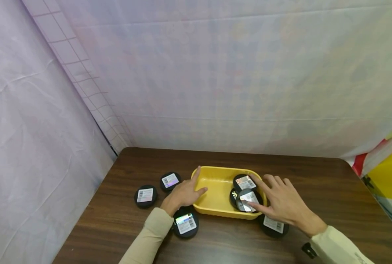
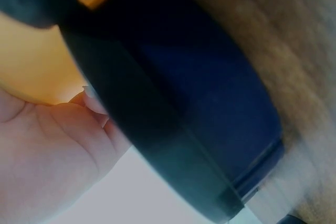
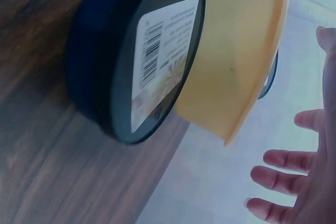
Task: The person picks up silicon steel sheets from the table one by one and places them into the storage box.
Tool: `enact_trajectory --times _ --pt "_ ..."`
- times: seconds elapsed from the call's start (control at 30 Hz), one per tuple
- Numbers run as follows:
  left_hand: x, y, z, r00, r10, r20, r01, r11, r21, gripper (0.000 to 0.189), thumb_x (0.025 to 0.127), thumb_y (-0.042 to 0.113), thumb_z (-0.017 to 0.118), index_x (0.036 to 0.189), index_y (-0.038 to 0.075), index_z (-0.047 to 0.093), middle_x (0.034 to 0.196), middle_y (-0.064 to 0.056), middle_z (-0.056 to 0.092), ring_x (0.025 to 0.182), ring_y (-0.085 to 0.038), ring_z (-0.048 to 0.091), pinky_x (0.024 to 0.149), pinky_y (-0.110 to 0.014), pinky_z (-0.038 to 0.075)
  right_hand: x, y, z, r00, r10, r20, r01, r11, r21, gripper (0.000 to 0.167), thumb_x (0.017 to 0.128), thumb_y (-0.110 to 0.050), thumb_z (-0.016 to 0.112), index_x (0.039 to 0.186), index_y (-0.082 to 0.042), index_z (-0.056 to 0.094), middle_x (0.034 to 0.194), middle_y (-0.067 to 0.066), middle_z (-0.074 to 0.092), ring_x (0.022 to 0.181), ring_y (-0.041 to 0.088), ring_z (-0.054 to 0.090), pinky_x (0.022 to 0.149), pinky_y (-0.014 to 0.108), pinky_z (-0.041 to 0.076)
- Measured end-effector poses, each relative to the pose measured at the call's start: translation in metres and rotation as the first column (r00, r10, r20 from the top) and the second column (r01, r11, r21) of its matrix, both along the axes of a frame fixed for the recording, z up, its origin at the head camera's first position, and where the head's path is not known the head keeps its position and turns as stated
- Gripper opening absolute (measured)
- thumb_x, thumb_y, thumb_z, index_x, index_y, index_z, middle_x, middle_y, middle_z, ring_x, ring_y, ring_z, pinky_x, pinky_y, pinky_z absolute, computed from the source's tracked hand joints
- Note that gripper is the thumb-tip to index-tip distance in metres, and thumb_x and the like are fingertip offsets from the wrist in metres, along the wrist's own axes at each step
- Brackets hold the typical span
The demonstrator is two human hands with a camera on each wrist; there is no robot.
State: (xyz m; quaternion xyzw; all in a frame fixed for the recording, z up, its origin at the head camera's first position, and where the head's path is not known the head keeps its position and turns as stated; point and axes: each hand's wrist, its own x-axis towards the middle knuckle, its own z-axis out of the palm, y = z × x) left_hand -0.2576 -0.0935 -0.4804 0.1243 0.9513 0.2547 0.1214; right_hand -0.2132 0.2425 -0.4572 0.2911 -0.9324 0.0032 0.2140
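My left hand is at the left end of a yellow plastic basket, its index finger stretched along the rim and its thumb over the inside. My right hand is over the basket's right end, fingers spread. Between its thumb and index finger, a round black tub with a shiny label looks blurred and overlaps other tubs. Another labelled tub lies at the basket's back right. In the right wrist view, the fingers reach out without curling round anything.
Left of the basket on the brown wooden table lie a tub, a second tub and a third tub by the left wrist. One more tub is under the right hand. White cloth hangs behind.
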Motion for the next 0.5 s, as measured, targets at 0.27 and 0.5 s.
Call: enact_trajectory --times 0.27,0.5 --pt "0.0 0.0 0.001 1.0 -0.004 -0.004 0.004 1.0 0.003 0.084 0.099 0.057 0.048 0.16 0.032 -0.002 0.143 -0.021 0.053 0.099 -0.025 0.06 0.089 -0.045 0.048 0.003 0.009 -0.001 1.0 -0.019 0.008 0.019 1.0 -0.024 0.095 0.081 -0.075 0.06 0.157 -0.025 0.032 0.119 0.016 0.059 0.099 0.035 0.06 0.077 0.052 0.044" --pt "-0.001 0.0 0.0 1.0 0.001 0.0 -0.001 1.0 0.002 0.083 0.099 0.056 0.048 0.161 0.03 -0.001 0.145 -0.021 0.051 0.108 -0.027 0.06 0.093 -0.047 0.047 0.006 0.015 -0.006 1.0 -0.021 0.0 0.021 1.0 -0.022 0.099 0.079 -0.075 0.061 0.157 -0.022 0.031 0.117 0.015 0.06 0.094 0.032 0.061 0.073 0.049 0.044"
